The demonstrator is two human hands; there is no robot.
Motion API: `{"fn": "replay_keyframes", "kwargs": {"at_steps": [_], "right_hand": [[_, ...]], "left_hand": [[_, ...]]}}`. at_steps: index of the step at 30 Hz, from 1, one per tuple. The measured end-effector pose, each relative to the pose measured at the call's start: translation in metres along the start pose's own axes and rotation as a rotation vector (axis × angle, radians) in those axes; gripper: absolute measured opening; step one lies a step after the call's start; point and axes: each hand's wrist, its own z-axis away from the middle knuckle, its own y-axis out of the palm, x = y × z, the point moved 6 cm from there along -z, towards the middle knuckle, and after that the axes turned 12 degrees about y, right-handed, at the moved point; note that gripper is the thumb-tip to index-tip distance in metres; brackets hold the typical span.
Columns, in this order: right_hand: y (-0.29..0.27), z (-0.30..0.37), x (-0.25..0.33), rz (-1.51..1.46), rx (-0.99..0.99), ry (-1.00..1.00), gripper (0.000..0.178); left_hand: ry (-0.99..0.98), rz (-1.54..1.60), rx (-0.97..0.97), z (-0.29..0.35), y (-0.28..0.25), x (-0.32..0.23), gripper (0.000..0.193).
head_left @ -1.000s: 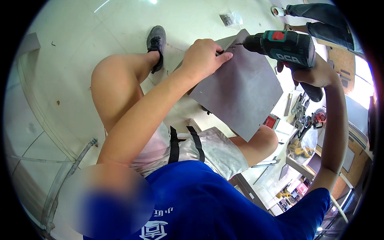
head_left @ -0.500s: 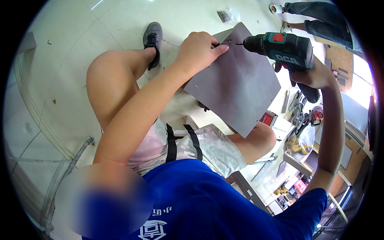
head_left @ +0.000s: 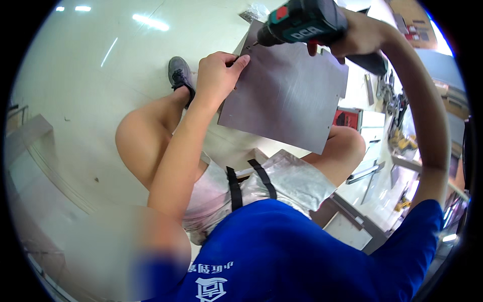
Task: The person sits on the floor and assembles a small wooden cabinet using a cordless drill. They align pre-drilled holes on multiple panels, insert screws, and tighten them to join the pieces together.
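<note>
A grey panel [head_left: 287, 95] lies tilted above my knees, seemingly the top of a box-like piece. My left hand [head_left: 219, 73] is closed on its left edge near the far corner, thumb on the upper face and fingers over the side. Beside the thumb, a small dark fitting or hole [head_left: 248, 48] shows in the panel. My right hand [head_left: 365, 32] is wrapped round the handle of a green and black cordless drill [head_left: 309, 22]. The drill points left, its bit tip [head_left: 255, 44] close to that dark spot; whether it touches cannot be told.
A clear plastic bag of small parts [head_left: 255, 12] lies on the floor beyond the panel. To the right are a red case [head_left: 346, 119] and various tools [head_left: 395, 95]. Grey boards [head_left: 347, 221] lie by my right hip, and a grey block-like piece [head_left: 37, 128] is at far left.
The drill has come in over the panel's far corner, its bit now nearer the surface. My left hand still holds the edge. The whole view has shifted, and the other person's legs are out of sight.
</note>
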Motion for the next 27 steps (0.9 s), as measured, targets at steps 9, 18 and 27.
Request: {"fn": "replay_keyframes", "kwargs": {"at_steps": [9, 18, 27], "right_hand": [[0.001, -0.002, 0.025, -0.121, 0.23, 0.103, 0.041], [0.0, -0.008, 0.026, -0.12, 0.288, 0.111, 0.04], [0.0, -0.009, 0.027, -0.117, 0.301, 0.137, 0.038]], "left_hand": [[0.175, -0.051, -0.066, -0.002, 0.003, -0.003, 0.042], [0.101, -0.043, -0.031, -0.002, 0.001, -0.003, 0.042], [0.19, -0.099, -0.033, -0.004, 0.002, -0.003, 0.042]]}}
